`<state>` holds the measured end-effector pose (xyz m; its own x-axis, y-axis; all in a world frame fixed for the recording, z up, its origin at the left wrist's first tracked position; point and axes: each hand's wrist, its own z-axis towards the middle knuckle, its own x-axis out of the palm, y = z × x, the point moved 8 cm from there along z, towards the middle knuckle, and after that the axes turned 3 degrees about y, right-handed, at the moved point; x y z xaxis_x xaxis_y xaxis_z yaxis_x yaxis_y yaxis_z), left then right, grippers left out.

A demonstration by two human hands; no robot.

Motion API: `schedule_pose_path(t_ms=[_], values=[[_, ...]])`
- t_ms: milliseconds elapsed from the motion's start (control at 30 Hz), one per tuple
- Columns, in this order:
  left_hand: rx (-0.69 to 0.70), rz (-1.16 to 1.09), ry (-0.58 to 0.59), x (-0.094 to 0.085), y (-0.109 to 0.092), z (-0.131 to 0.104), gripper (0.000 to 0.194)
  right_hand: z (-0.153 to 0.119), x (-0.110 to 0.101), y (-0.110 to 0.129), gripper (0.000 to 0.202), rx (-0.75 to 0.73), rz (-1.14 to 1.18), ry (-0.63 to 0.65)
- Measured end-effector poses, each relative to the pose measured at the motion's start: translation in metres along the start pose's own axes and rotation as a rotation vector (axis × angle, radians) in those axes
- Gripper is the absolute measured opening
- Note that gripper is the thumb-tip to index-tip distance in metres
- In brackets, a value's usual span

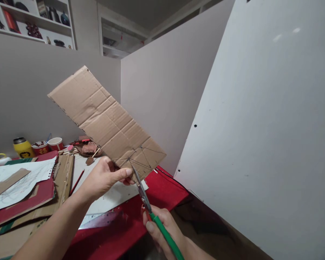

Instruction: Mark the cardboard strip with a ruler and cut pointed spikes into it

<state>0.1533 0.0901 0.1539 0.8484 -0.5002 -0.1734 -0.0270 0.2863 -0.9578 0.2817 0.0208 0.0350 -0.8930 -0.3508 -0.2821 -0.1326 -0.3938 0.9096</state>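
Observation:
A long piece of brown cardboard (105,119) is held up, tilted, in my left hand (105,178), with the thumb over its lower edge. Creases cross it, and dark drawn lines mark its lower right end. My right hand (165,229) is closed around scissors with a green handle (166,236). The scissor blades (141,186) point up and left, and one blade lies over the cardboard's lower edge beside my left thumb. Part of the other blade is hidden.
On the red-covered table (162,189) lie a white sheet (108,198), a pencil (77,182) and stacked papers and cardboard at left. A yellow bottle (23,147) and paper cups (55,143) stand behind. White panels (260,126) rise at right.

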Motion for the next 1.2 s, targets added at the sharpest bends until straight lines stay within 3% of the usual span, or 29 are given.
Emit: schedule_pose_path(t_ms=[233, 467, 933, 1200], values=[[0.034, 0.033, -0.067, -0.009, -0.004, -0.001, 0.035, 0.001, 0.000, 0.000, 0.054, 0.043, 0.009, 0.052], [0.042, 0.042, -0.016, 0.002, -0.007, -0.003, 0.037, 0.001, -0.009, 0.008, 0.063, 0.072, -0.122, 0.051], [0.026, 0.016, 0.001, 0.003, -0.001, -0.001, 0.035, 0.002, -0.008, 0.002, 0.056, 0.007, -0.035, -0.026], [-0.010, -0.054, 0.031, 0.016, 0.000, -0.005, 0.035, 0.005, -0.006, 0.011, 0.058, 0.017, -0.064, -0.014]])
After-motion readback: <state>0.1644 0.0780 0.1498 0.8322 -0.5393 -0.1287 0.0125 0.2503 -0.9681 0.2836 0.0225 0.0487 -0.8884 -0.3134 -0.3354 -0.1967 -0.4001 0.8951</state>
